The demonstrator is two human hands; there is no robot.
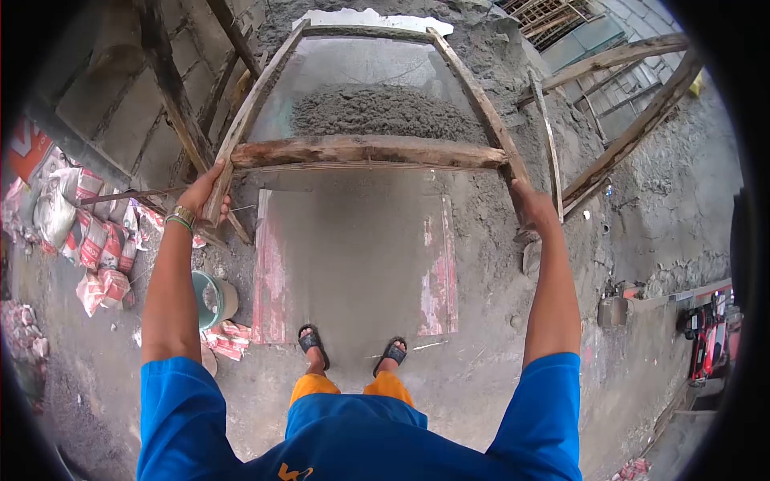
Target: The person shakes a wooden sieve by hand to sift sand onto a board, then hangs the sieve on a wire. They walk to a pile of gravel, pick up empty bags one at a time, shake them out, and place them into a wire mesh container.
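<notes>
A large wooden-framed sand screen (369,151) stretches out in front of me, its near crossbar level with my hands. My left hand (204,195) is closed round the end of its left rail, with a watch on the wrist. On the other side, my right hand (537,206) grips the end of the right rail. Coarse grey sand (385,111) lies heaped across the screen's surface. Below the near crossbar, fine grey sand (353,248) covers the middle of a flat sheet (273,280) with worn pink and white edges on the ground.
A green bucket (215,301) stands by the sheet's left side. Crumpled red-and-white sacks (100,240) pile up further left. Wooden poles (634,120) slant at the right, and a block wall (120,88) rises at the left. My sandalled feet (313,346) are at the sheet's near edge.
</notes>
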